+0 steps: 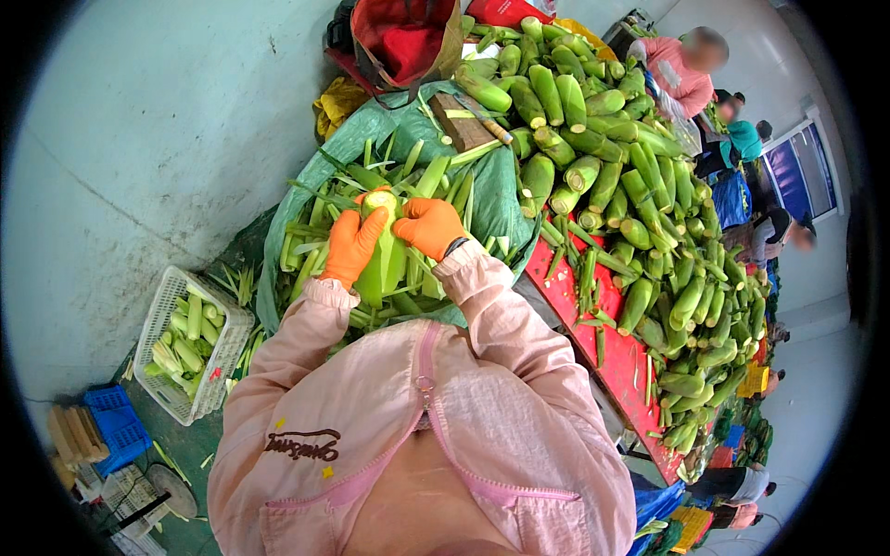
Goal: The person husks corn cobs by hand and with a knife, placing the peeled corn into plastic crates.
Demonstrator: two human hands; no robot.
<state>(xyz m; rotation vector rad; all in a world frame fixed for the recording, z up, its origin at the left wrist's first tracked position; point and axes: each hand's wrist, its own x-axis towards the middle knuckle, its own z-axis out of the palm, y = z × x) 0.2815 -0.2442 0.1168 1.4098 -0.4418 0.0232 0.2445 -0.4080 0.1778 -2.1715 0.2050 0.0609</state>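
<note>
Holding the corn (387,252) over the green bag (501,199), the left hand (354,243) wraps its left side; the right hand (432,228) is clenched at its right, contents hidden. A loose left grip could drop it among the husks (432,176).

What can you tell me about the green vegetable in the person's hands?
The vegetable has a pale, roundish end tilted upward and away from the person, with smooth, light-green leafy layers stretching back toward the jacket. The orange-gloved left hand grips its left side near that end; the gloved right hand seems to pinch its right edge. It is held above loose green leaves.
</note>
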